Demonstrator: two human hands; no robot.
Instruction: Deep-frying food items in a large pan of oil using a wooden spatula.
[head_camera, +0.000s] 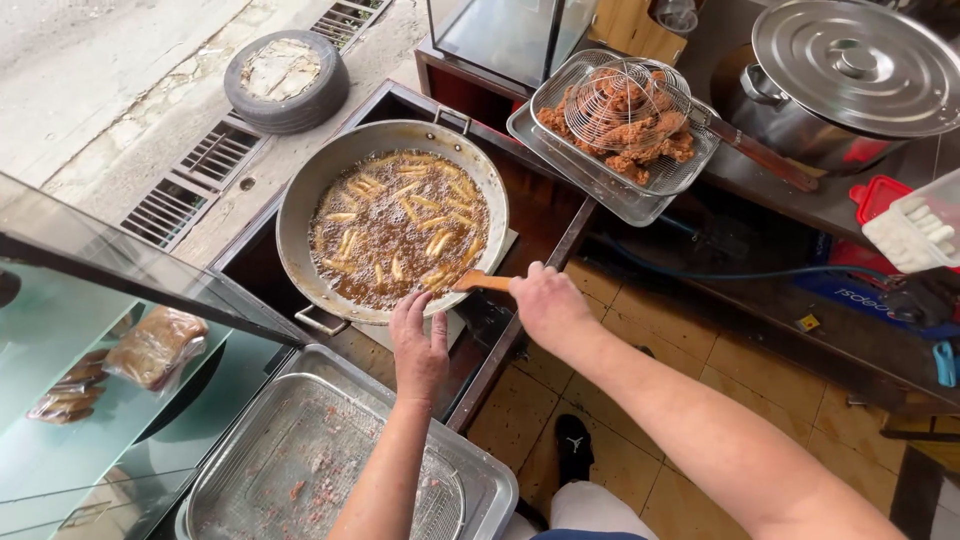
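While the right hand (545, 302) closes around a wooden handle (484, 282) near the middle of the frame, the left hand (420, 345) rests just below it, fingers spread flat on the near rim of the wide metal pan (300, 200). From the right hand the handle's long axis runs left and slightly up, its tip dipping into the bubbling oil where pale fries (400, 225) float. Beyond the pan, at upper right, a wire basket of fried chicken (625, 125) sits on a tray; a mesh-lined tray (300, 470) lies at lower left
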